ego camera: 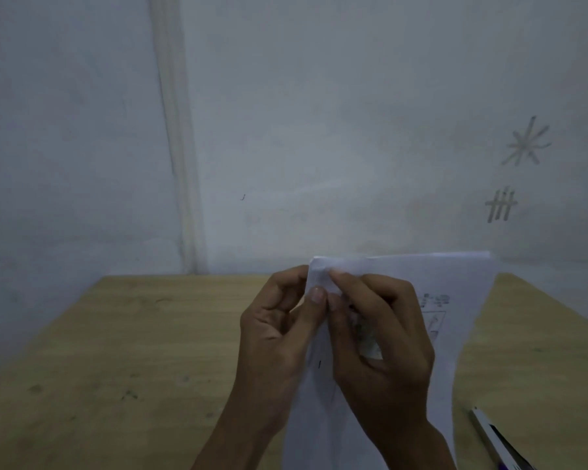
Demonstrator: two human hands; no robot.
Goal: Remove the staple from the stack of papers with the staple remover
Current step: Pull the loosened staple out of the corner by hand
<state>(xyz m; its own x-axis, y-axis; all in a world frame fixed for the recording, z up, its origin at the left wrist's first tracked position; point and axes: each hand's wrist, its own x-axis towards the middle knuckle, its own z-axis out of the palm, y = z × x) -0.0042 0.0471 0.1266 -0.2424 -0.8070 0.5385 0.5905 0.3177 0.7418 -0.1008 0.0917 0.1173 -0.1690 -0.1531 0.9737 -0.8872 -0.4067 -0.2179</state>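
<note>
Head view, my left hand (279, 330) pinching the stack of papers (455, 286) at its 10 o'clock corner, my right hand (381, 340) fingers closed there too, wooden table (116, 351) beneath.

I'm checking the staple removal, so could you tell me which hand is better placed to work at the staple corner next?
Probably the right hand: it seems to hold a small tool against the papers near their top left corner, while the left hand pinches that corner.
</note>
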